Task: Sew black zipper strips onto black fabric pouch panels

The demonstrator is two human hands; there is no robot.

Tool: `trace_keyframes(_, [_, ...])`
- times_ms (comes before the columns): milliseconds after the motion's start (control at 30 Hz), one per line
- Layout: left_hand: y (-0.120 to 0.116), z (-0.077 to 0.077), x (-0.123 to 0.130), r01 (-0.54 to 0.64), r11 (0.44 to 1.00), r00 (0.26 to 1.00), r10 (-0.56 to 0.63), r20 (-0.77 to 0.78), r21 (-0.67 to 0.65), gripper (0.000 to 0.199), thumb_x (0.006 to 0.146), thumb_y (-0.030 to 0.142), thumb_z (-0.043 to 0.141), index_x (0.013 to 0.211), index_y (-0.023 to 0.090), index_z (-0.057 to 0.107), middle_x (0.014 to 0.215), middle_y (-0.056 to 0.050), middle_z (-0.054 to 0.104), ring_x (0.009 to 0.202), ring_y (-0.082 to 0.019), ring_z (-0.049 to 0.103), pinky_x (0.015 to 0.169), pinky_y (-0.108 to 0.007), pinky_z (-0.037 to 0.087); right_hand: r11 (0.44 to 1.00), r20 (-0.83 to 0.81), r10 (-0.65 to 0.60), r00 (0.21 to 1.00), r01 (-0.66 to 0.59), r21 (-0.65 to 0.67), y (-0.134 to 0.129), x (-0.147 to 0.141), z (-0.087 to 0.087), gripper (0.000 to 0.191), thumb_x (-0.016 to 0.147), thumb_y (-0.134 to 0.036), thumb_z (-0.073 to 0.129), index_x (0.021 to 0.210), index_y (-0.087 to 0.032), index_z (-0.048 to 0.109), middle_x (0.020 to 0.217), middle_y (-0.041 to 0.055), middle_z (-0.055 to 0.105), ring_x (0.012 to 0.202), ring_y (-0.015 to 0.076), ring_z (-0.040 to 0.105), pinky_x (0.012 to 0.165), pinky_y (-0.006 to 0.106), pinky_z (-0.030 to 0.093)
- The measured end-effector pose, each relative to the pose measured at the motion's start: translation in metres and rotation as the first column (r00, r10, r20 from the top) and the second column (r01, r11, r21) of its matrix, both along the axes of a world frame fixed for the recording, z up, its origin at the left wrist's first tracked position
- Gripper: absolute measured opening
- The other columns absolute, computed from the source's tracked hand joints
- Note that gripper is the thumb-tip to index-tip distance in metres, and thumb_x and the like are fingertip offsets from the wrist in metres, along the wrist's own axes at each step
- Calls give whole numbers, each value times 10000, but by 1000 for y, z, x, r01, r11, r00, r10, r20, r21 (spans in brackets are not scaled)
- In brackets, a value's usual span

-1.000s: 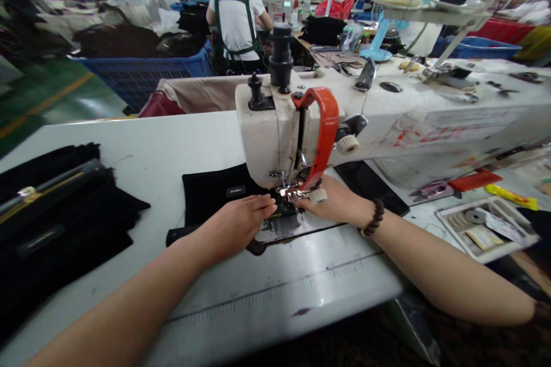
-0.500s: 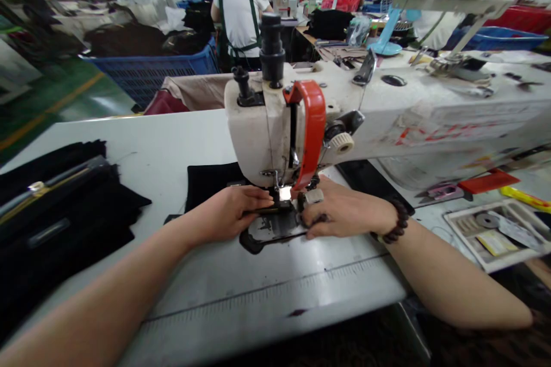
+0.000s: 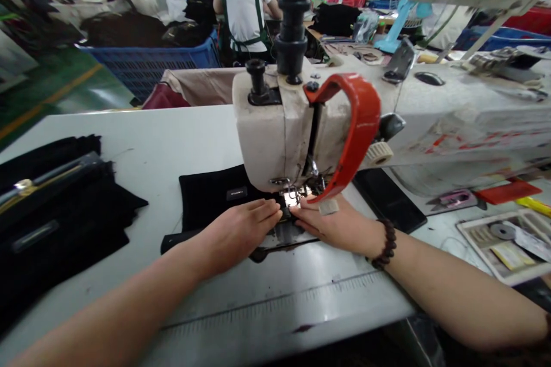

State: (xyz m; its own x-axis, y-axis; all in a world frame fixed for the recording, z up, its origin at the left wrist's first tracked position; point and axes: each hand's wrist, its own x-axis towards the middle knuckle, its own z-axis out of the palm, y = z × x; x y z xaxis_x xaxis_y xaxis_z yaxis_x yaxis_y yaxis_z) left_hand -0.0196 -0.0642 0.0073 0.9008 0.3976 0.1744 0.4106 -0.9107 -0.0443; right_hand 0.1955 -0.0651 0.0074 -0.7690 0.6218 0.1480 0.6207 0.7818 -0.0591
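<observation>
A: What is closest?
B: A pale table [image 3: 150,137], with ruler marks [image 3: 267,301] running across it on the near side of both hands.

A: And the hands?
B: The left hand [image 3: 241,232] lies palm down, fingers nearly straight and held together, resting on black cloth [image 3: 206,203]. Whether its thumb pinches the cloth, I cannot tell. The right hand [image 3: 333,226], with a dark bead bracelet [image 3: 384,246] at its wrist, stretches its fingers towards the left fingertips, leaving a small gap. Its fingers are partly hidden, so I cannot tell if they grip anything.

A: Where is the cloth?
B: Under the left fingers, spreading left and beyond them. It bears a small dark label [image 3: 236,193], too small to read.

A: What lies to either side?
B: Well left of the left hand, a pile of black pieces [image 3: 73,218] with a zip across it. Right of the right hand, a tray [image 3: 477,255] of small items and pink-handled snips [image 3: 456,199].

A: Farther off?
B: Just above and beyond both hands, a white sewing machine [image 3: 267,137] with a curved orange guard [image 3: 365,120]. Well beyond the left hand, a blue basket [image 3: 150,66] and a person in a white shirt [image 3: 245,6], back turned.
</observation>
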Motion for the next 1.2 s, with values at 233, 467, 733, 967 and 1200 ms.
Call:
trace_keyframes(233, [-5, 7, 4, -32, 999, 999, 33, -34, 18, 349, 779, 15, 363, 1084, 20, 532, 1054, -157, 619, 1000, -217, 577, 911, -315, 456, 988, -12, -32, 999, 33, 152, -7, -3, 3, 256, 893, -176, 355, 841, -160, 604, 782, 70, 631, 715, 171, 557, 629, 284, 384])
trace_keyframes(467, [-4, 4, 2, -25, 1000, 1000, 25, -8, -5, 358, 773, 5, 381, 1102, 4, 523, 1083, -172, 609, 1033, -225, 565, 927, -315, 447, 995, -12, -57, 998, 58, 79, -7, -4, 0, 241, 888, -175, 362, 850, -141, 598, 818, 96, 625, 751, 169, 554, 663, 290, 390])
trace_keyframes(733, [1, 0, 1, -53, 999, 998, 52, -43, -14, 379, 780, 19, 380, 1137, 36, 507, 1134, -151, 588, 1071, -217, 542, 943, -312, 435, 996, 18, -61, 998, 59, 74, -3, -3, -8, 210, 873, -172, 394, 862, -146, 602, 837, 100, 635, 749, 184, 559, 659, 315, 410])
trace_keyframes(967, [6, -3, 2, -64, 997, 997, 63, -33, -30, 343, 800, 39, 398, 1121, 33, 518, 1131, -148, 589, 1077, -216, 537, 947, -308, 432, 994, 70, -109, 992, 108, 21, 1, -5, -15, 271, 889, -149, 328, 892, -145, 599, 807, 91, 630, 720, 173, 551, 657, 313, 417])
trace_keyframes(1200, [10, -8, 2, -154, 971, 986, 163, 39, -182, 314, 842, 84, 408, 1133, 112, 524, 1161, -94, 581, 1118, -182, 508, 967, -292, 424, 989, 91, -144, 985, 147, -20, 2, -5, -15, 303, 895, -132, 299, 920, -140, 600, 763, 98, 620, 742, 175, 551, 666, 306, 431])
